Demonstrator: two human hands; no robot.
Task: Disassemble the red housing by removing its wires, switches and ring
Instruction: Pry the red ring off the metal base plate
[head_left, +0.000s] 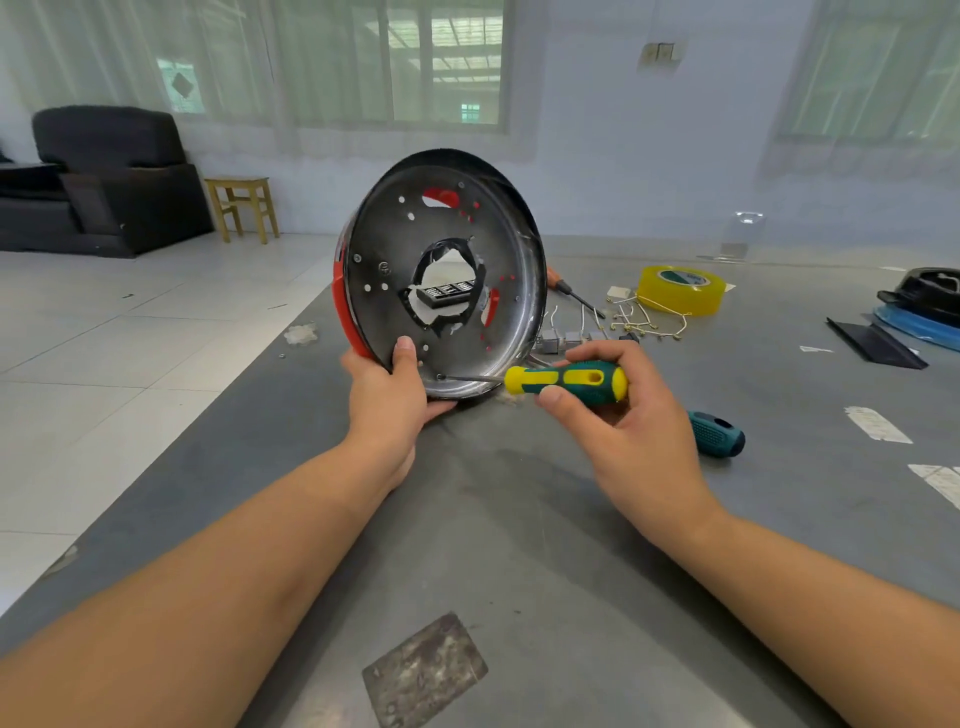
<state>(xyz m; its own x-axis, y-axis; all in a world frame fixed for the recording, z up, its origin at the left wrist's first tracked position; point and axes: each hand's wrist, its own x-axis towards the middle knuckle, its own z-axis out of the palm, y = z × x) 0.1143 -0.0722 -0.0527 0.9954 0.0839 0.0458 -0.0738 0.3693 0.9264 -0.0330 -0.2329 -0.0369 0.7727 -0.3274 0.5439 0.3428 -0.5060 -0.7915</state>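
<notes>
Grey table (519, 545); on it tape roll (680, 290), loose wires (644, 319), spare screwdriver (717, 434)

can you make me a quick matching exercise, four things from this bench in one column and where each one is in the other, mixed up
Things:
1. red housing
2. yellow-and-green screwdriver
3. yellow tape roll
4. teal screwdriver

Places:
A. lying flat on the table, partly hidden behind the right wrist
B. gripped in the right hand, tip at a screw low on the metal plate
C. stood on edge, steadied by the left hand
D. flat on the table, far right of the housing, beside loose wires

Pairs: 1-C, 2-B, 3-D, 4-A
</notes>
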